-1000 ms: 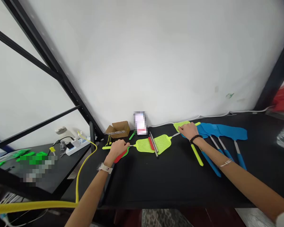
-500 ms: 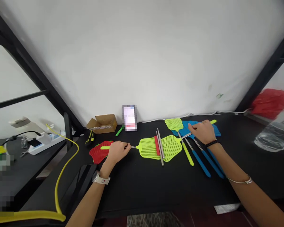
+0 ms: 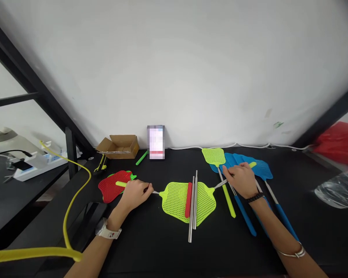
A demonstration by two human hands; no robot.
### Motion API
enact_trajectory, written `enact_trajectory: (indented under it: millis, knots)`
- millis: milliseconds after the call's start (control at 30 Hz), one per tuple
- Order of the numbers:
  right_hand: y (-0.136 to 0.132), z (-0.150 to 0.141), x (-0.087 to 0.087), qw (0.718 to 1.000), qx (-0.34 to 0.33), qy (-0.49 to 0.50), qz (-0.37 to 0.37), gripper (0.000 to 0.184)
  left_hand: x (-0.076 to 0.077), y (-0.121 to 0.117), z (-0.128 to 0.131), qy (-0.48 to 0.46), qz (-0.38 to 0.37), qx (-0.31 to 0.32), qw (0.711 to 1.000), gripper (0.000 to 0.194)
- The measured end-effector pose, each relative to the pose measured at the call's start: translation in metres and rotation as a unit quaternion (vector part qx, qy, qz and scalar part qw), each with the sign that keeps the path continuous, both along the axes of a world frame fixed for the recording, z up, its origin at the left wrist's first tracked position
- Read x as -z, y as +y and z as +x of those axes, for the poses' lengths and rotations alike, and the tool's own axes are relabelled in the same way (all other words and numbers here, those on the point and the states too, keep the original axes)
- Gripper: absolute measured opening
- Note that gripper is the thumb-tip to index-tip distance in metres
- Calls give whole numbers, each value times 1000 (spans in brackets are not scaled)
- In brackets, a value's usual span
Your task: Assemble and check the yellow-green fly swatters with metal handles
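My left hand (image 3: pixel 135 194) is closed around the shaft of a yellow-green fly swatter (image 3: pixel 174 199), whose perforated head points right. A second yellow-green fly swatter (image 3: pixel 206 199) points left from my right hand (image 3: pixel 240 179), also closed on its shaft. The two heads meet and seem to overlap. Across them lie a red handle (image 3: pixel 188 200) and two thin metal tubes (image 3: pixel 193 208), side by side. Red swatter heads (image 3: pixel 111 185) lie by my left hand. Under and around my right hand are several blue fly swatters (image 3: pixel 261 168) and another yellow-green fly swatter (image 3: pixel 214 156).
A lit phone (image 3: pixel 156 143) leans on the wall, with a green handle (image 3: pixel 141 158) and an open cardboard box (image 3: pixel 120 148) to its left. A dark phone (image 3: pixel 88 220) lies front left near a yellow cable (image 3: pixel 69 216). A clear plastic bag (image 3: pixel 338 189) sits right.
Both hands and the two held swatters have moved nearer to me. The red handle and metal tubes have turned, their near ends now leaning left. The camera view has shifted too.
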State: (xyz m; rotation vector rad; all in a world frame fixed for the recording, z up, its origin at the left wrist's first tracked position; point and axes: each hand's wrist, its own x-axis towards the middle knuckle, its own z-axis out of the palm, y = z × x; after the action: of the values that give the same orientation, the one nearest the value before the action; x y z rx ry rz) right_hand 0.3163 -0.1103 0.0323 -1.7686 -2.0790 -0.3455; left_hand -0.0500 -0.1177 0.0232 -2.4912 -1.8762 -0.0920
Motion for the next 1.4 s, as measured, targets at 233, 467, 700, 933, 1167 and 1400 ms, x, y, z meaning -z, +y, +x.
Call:
enact_trajectory:
  millis: [233,467,700,933,1167,1400]
  knots:
    - [-3,1,4,998,53,-11,-41,56,-3,-1,3,20,8,-15,1000,51]
    - [-1,14,6,992,121,-26,22,53,-14,-1,-3,42,66,-78,994,52]
    - [0,28,15,990,123,-34,56,53,-20,-1,-3,31,65,-70,995,48]
    - [-3,44,14,982,181,-12,56,53,-23,2,-9,16,78,-87,993,48]
    - [1,44,19,985,164,-31,51,49,-24,1,-30,21,87,-140,986,45]
    - [-1,45,12,984,145,37,97,51,-25,-1,-41,31,90,-142,985,46]
